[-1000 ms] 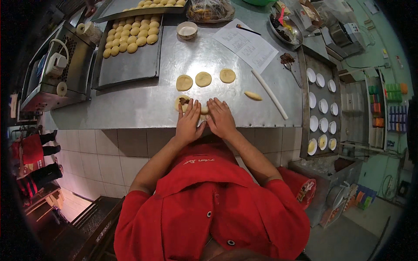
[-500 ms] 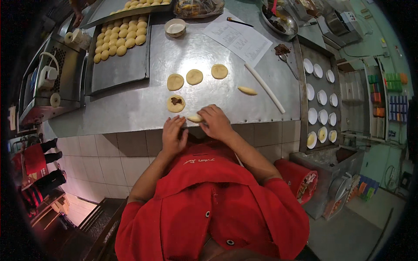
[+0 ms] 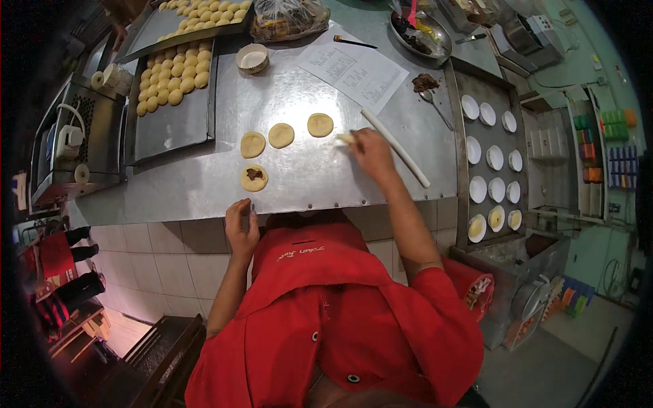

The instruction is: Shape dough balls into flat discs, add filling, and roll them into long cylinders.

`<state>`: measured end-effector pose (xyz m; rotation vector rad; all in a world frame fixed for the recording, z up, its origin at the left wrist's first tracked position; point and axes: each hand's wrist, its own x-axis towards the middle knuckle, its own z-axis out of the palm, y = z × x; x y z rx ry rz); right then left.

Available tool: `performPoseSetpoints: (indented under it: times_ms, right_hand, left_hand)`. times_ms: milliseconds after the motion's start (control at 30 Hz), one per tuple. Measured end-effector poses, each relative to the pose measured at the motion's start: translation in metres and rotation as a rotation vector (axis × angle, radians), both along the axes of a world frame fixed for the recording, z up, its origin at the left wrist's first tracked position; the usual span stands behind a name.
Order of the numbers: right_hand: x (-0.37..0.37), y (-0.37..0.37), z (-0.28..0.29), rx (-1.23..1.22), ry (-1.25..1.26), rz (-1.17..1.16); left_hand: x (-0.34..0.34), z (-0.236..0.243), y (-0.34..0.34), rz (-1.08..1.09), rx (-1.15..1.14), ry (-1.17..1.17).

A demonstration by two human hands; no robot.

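Right hand: fingers pinching a dough piece.
Left hand: loose at table edge.
Done: one filled disc.
Left: three plain discs.

One head-worn fisheye view is looking steeply down — close over the steel table, edges bending outward.

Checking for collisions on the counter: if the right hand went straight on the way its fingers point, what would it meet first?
The right hand points left, already at a small dough piece; beyond it, probably the nearest flat dough disc.
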<state>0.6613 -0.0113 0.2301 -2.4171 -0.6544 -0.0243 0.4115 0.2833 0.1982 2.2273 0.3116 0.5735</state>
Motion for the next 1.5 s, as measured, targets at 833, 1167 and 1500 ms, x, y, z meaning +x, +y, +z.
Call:
performPoseSetpoints:
  times_ms: [833, 1167, 1500]
  right_hand:
    - [-0.144, 0.179, -0.041, 0.096, -0.237, 0.330]
    - [-0.187, 0.175, -0.047, -0.149, -0.271, 0.281]
    - [-0.173, 0.184, 0.010, -0.349, 0.203, 0.369]
  left_hand:
    - [0.045, -0.019, 0.046, -0.362, 0.239, -0.127]
    - [0.015, -0.019, 0.049, -0.516, 0.417, 0.008]
    - [0.021, 0.004, 0.070, -0.803, 0.352, 0.196]
